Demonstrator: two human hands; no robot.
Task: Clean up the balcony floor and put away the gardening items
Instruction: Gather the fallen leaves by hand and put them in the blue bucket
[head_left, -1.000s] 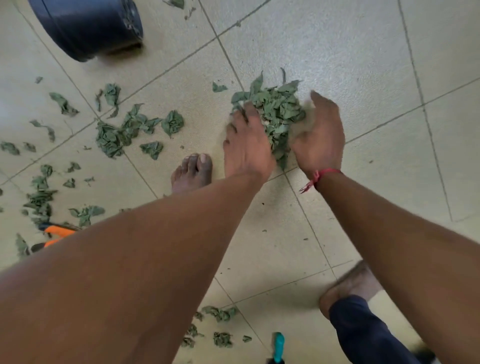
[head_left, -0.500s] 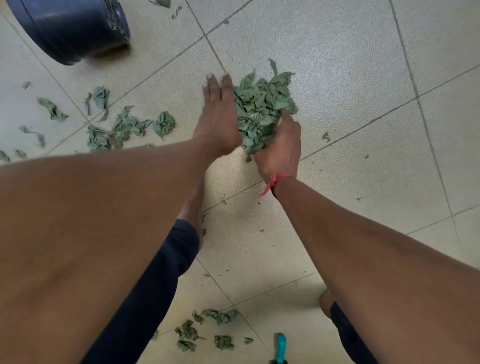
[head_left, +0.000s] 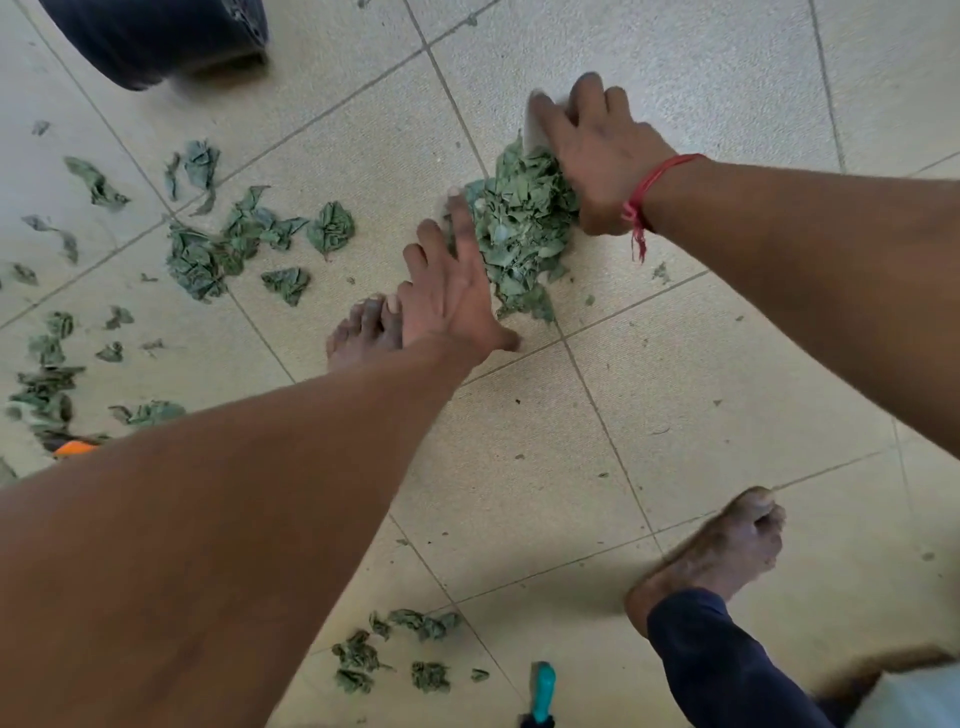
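A heap of torn green leaves (head_left: 519, 228) lies on the beige tiled floor (head_left: 675, 364). My left hand (head_left: 447, 296) rests flat with straight fingers against the heap's near left side. My right hand (head_left: 597, 156), with a red thread at the wrist, lies with spread fingers over the heap's far right side. A pale, blurred patch shows under its fingertips. Neither hand grips anything that I can see.
More leaves (head_left: 234, 244) are strewn to the left, and a few leaf scraps (head_left: 389, 654) lie near the bottom. A dark pot (head_left: 156, 41) lies at the top left. An orange-handled tool (head_left: 72, 448) and a teal-handled tool (head_left: 543, 691) lie on the floor. My bare feet (head_left: 717, 556) stand close by.
The hands had cupped the heap between them. Now the right hand has reached over to its far side, and the left hand lies flat at its near side.
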